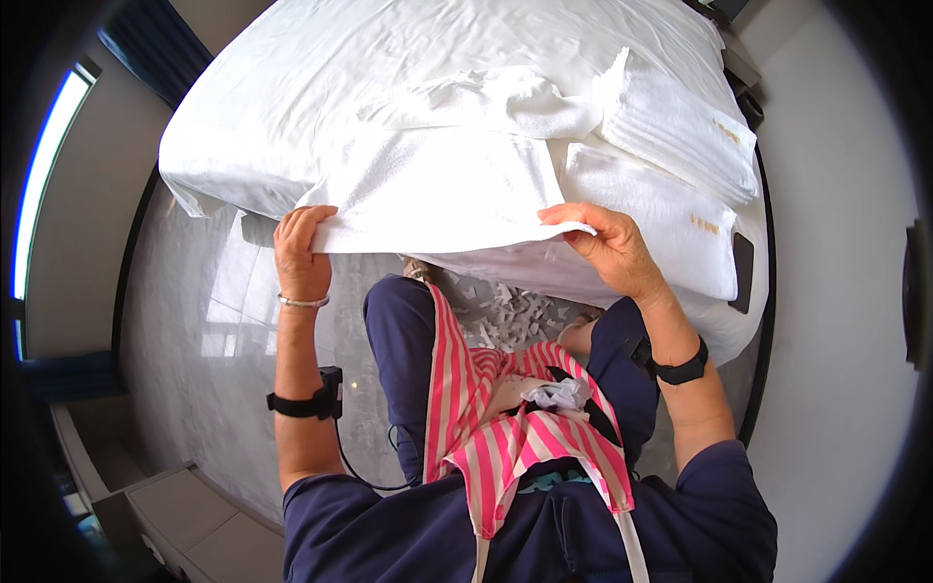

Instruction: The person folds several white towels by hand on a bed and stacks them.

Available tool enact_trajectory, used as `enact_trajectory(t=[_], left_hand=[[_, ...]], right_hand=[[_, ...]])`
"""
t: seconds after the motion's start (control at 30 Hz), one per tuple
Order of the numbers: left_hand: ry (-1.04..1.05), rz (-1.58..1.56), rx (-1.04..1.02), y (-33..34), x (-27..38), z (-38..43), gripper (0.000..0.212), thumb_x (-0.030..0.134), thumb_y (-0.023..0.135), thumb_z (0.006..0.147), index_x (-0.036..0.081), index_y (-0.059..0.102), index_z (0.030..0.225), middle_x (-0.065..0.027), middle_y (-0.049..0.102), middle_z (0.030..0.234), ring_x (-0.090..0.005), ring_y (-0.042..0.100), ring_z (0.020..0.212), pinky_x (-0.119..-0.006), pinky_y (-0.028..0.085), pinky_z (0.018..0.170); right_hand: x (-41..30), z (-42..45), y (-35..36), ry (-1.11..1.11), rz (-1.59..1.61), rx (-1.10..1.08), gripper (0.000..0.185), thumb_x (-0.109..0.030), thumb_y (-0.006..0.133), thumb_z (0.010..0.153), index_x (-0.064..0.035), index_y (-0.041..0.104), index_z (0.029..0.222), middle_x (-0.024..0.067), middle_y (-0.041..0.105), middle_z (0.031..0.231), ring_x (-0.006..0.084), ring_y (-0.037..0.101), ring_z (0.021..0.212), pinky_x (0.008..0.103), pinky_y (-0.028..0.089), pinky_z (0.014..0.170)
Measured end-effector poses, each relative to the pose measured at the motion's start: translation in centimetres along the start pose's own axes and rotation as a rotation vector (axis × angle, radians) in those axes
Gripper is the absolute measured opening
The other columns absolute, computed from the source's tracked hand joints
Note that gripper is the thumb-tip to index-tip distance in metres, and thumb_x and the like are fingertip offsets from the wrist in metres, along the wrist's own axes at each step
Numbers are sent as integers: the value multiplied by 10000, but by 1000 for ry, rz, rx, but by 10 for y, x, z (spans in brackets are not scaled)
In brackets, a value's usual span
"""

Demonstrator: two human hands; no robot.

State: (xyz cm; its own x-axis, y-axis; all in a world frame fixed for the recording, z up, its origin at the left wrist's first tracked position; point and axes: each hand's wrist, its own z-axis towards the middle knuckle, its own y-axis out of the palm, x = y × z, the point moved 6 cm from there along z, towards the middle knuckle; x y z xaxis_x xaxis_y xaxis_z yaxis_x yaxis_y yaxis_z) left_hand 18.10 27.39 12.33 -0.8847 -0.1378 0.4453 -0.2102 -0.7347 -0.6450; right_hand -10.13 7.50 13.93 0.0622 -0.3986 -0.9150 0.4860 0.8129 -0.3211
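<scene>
A white terry towel (452, 189) is stretched between my hands at the near edge of the bed (262, 109), its far part lying on the white sheet. My left hand (300, 240) grips the towel's near left corner. With thumb and fingers my right hand (605, 240) pinches the near right corner. Beyond the held towel lies a crumpled white towel (503, 98). To the right are a stack of folded white towels (674, 124) and a flatter folded towel (649, 218), both with tan marks near one edge.
A dark phone-like object (742, 271) lies at the bed's right edge. Pale torn scraps (510, 313) are strewn on the grey floor between my feet. A striped apron (455, 408) with a crumpled whitish piece (560, 395) covers my lap. Cabinets (189, 510) stand at the lower left.
</scene>
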Motion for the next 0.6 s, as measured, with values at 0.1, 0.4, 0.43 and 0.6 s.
enact_trajectory(t=[0.1, 0.4, 0.43, 0.6], left_hand=[[-140, -186, -195, -54, 30, -8, 368, -132, 431, 645, 8, 634, 918, -101, 625, 818, -221, 608, 791, -284, 459, 730], [-484, -414, -907, -14, 28, -53, 155, -28, 519, 806, -22, 625, 919, -37, 598, 737, -104, 513, 689, -244, 429, 642], [-487, -489, -944, 6, 20, -41, 134, 1, 529, 831, -20, 625, 921, -24, 590, 731, -98, 499, 695, -246, 425, 650], [-197, -584, 233, -48, 33, 115, 206, 78, 560, 889, 1, 624, 1068, -10, 629, 858, -81, 547, 808, -208, 441, 769]], right_hand=[[2, -24, -5, 169, 47, -87, 135, -36, 543, 897, -36, 637, 994, 94, 663, 1049, 165, 596, 997, 274, 440, 887], [33, -26, -13, 482, 496, -175, 192, -185, 538, 942, -21, 618, 1002, 38, 642, 900, 126, 613, 863, 302, 541, 760], [43, -13, -20, 536, 564, -89, 216, -214, 544, 938, -38, 605, 1048, 49, 645, 983, 158, 625, 897, 317, 543, 764], [-39, 92, -101, -269, 503, 377, 134, -167, 539, 935, -62, 604, 987, 13, 625, 953, 127, 582, 856, 364, 503, 862]])
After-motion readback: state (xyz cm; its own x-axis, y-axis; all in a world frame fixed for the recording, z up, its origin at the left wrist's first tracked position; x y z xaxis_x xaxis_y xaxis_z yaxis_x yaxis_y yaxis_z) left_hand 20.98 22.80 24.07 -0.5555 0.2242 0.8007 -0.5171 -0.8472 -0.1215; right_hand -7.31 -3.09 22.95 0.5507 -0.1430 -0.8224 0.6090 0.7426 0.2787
